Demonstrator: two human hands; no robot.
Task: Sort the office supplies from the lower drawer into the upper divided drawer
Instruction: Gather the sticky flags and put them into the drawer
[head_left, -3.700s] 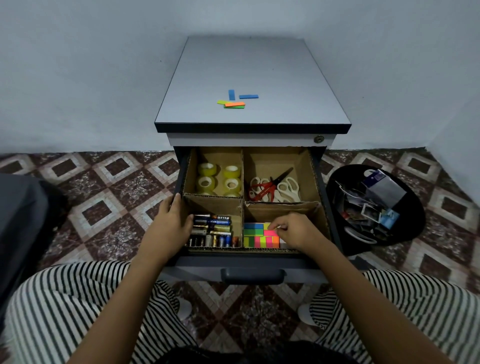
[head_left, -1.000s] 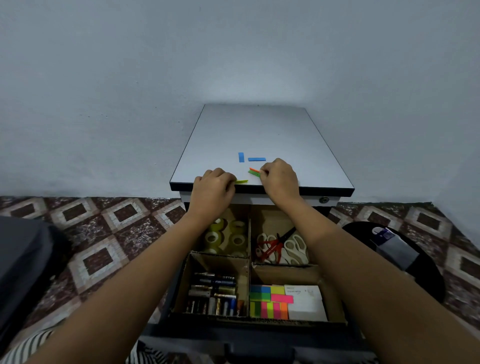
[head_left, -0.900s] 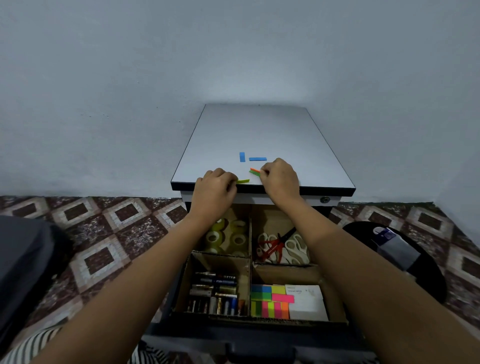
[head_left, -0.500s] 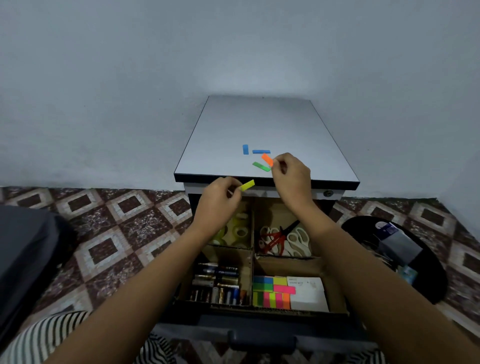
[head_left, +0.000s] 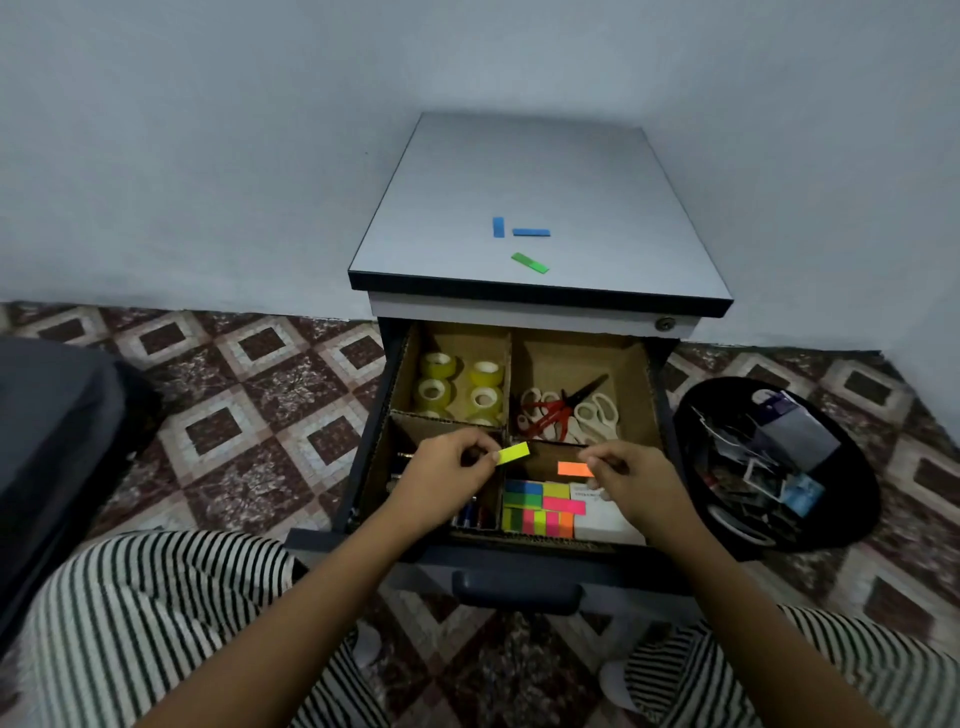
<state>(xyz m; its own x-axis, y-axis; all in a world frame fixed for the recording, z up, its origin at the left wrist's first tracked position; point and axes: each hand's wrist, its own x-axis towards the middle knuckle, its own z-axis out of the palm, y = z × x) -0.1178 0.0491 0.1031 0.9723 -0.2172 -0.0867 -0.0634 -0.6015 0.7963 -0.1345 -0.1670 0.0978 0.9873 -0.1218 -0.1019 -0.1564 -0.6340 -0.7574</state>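
Patterned maroon-and-cream floor tiles (head_left: 260, 395) surround a grey-topped pedestal cabinet (head_left: 540, 171) whose cardboard-divided upper drawer (head_left: 631, 364) stands pulled out. Above its front half, the person's left grip (head_left: 447, 467) pinches a yellow paper sticky flag (head_left: 511, 453) and the right grip (head_left: 631, 480) pinches an orange paper sticky flag (head_left: 575, 469). Both strips are held clear of the multicoloured pad of flags (head_left: 540, 506) lying in the front right compartment. Yellowish tape rolls (head_left: 460, 387) fill the rear left compartment, scissors (head_left: 566, 410) the rear right. Two blue flags (head_left: 498, 227) and a green flag (head_left: 530, 263) lie on the cabinet top.
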